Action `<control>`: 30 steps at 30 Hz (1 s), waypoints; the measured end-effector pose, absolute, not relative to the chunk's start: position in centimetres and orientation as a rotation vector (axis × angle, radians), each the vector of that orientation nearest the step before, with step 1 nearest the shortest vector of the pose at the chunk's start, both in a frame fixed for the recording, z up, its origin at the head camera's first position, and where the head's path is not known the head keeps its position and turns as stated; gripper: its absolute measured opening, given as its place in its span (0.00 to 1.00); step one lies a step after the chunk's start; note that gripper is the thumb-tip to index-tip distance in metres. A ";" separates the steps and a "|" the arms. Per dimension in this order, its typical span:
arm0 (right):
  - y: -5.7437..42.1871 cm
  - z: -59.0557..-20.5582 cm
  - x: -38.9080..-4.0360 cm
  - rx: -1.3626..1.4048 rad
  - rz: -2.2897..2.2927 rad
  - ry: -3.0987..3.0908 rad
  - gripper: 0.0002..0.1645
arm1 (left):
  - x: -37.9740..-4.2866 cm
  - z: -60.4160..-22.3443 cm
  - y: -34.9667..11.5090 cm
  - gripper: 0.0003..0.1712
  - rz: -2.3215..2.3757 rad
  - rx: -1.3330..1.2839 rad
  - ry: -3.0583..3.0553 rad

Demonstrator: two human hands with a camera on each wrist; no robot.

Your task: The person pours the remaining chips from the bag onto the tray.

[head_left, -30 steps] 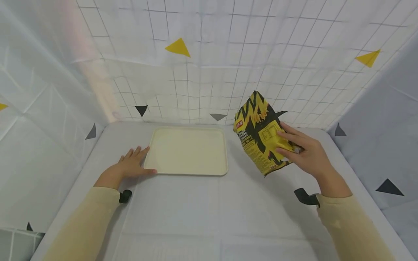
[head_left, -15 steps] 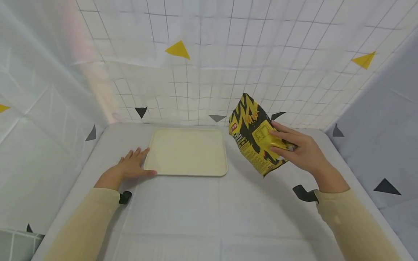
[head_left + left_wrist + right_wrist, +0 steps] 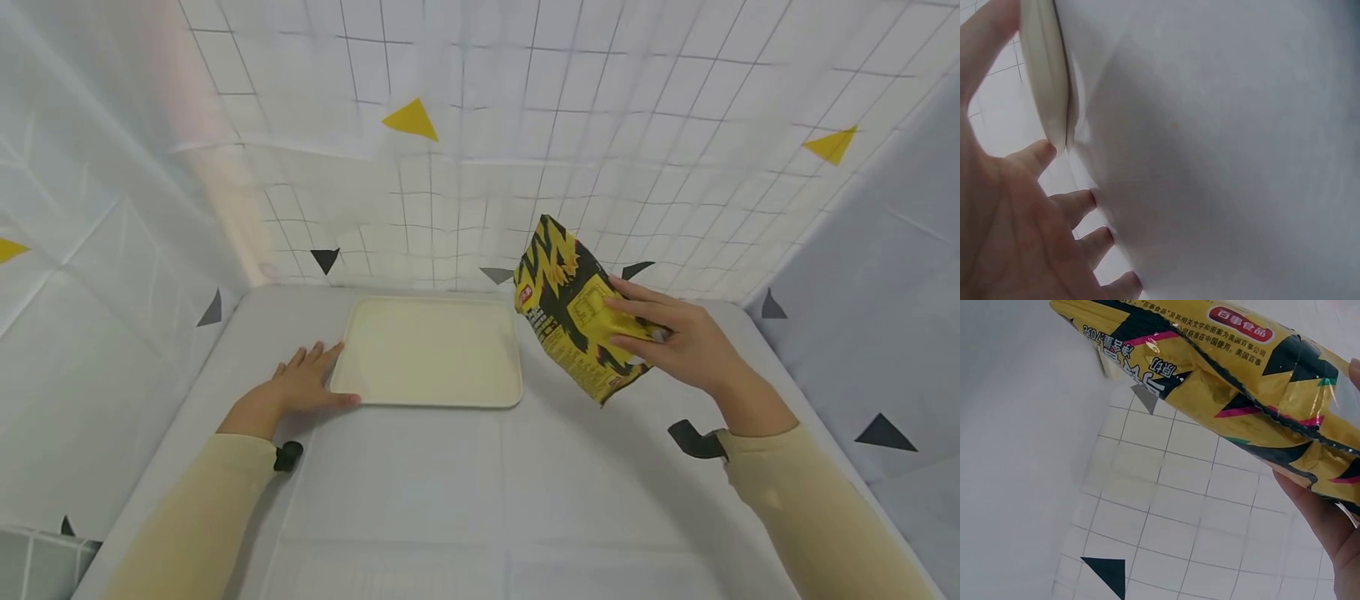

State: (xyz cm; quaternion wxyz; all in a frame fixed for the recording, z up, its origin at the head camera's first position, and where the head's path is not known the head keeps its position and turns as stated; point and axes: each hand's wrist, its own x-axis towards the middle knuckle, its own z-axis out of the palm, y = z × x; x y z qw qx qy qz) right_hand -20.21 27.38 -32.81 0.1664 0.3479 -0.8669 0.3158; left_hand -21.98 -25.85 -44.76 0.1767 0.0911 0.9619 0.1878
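In the head view a cream rectangular tray (image 3: 427, 354) lies flat on the white tabletop. My left hand (image 3: 300, 388), palm down with fingers spread, touches the tray's left edge with thumb and index finger. The left wrist view shows the tray's rim (image 3: 1047, 75) between those two digits, the other fingertips (image 3: 1125, 284) on the cloth. A yellow and black chip bag (image 3: 566, 312) hangs tilted in the air, right of the tray. My right hand (image 3: 693, 343) grips its right side. In the right wrist view the bag's seam side (image 3: 1222, 381) shows, and most of the hand is out of frame.
A white cloth (image 3: 405, 475) covers the table. Behind it rises a white grid-patterned curtain (image 3: 480, 192) with yellow and dark triangles. Pale cloth walls stand on the left (image 3: 97, 333) and right (image 3: 847, 333).
My right hand has carried the chip bag a little to the left, closer to the tray. The left hand and the tray stay in place.
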 end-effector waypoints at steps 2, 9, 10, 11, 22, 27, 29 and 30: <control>27.1 -32.7 -20.3 0.996 0.906 -2.473 0.34 | -22.0 -44.8 -25.9 0.69 0.530 0.257 2.724; 26.3 -32.5 -20.7 1.024 0.915 -2.484 0.34 | -21.9 -44.5 -25.7 0.69 0.536 0.266 2.731; 26.2 -32.5 -20.8 1.029 0.916 -2.485 0.34 | -21.9 -44.6 -25.7 0.69 0.535 0.266 2.730; 26.0 -32.4 -20.9 1.035 0.919 -2.485 0.34 | -21.9 -44.7 -25.8 0.69 0.534 0.267 2.730; 24.6 -32.1 -22.0 1.093 0.923 -2.509 0.33 | -21.8 -44.6 -25.9 0.69 0.538 0.259 2.728; 23.9 -31.9 -22.4 1.140 0.924 -2.536 0.31 | -21.7 -44.6 -25.9 0.69 0.530 0.264 2.734; 23.6 -31.9 -22.6 1.153 0.921 -2.549 0.31 | -21.7 -44.5 -25.9 0.68 0.528 0.268 2.735; 23.5 -31.9 -22.7 1.160 0.918 -2.556 0.30 | -21.7 -44.5 -25.8 0.68 0.528 0.267 2.735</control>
